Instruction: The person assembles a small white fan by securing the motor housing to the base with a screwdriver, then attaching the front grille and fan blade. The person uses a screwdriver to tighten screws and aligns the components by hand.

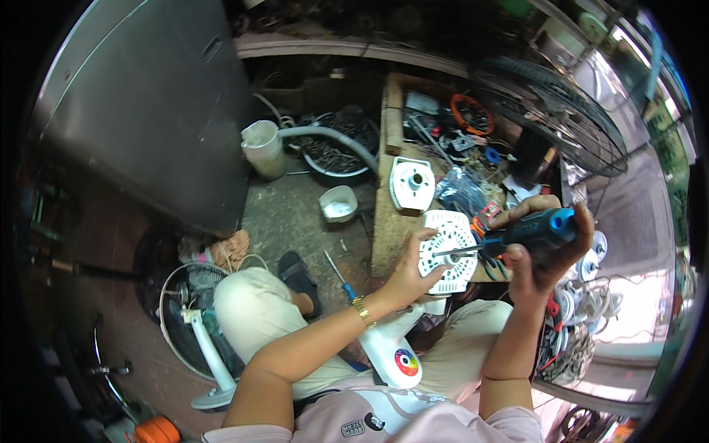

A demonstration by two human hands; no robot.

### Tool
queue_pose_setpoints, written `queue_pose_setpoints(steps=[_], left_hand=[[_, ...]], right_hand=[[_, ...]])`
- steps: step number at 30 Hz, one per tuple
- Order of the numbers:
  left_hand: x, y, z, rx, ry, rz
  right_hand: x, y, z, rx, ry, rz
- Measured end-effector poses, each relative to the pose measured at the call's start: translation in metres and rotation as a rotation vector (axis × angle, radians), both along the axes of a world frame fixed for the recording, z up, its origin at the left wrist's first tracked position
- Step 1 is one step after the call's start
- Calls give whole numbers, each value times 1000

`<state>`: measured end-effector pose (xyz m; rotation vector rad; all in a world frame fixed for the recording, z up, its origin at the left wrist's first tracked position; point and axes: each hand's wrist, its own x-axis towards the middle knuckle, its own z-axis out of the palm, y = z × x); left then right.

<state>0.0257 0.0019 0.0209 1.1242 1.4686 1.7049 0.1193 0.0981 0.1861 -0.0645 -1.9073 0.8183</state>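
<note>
Head view shows the left hand (408, 273) gripping a white vented housing (461, 238) above a white fan body (377, 347) between the person's knees, while the right hand (550, 273) clasps 1 screwdriver (543, 227), its shaft across the housing's face. Screw work seems in hand; tip contact is unclear. The next move likely calls for squarely seating the tip and steady turning.

The view looks down from the head, over the shirt (329, 421) at the bottom edge. The left hand (407, 272) and right hand (543, 276) are near, right of the middle. The floor (284, 210) is farther off. Straight edges bend toward the round rim.
</note>
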Motion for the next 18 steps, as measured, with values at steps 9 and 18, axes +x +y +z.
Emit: queue_pose_setpoints(steps=[9, 18], left_hand=[[-4, -2, -1, -22, 6, -76], [-11, -2, 1, 21, -13, -97]], right_hand=[[24, -2, 35, -121, 557, -272], [13, 9, 15, -31, 515, -310]])
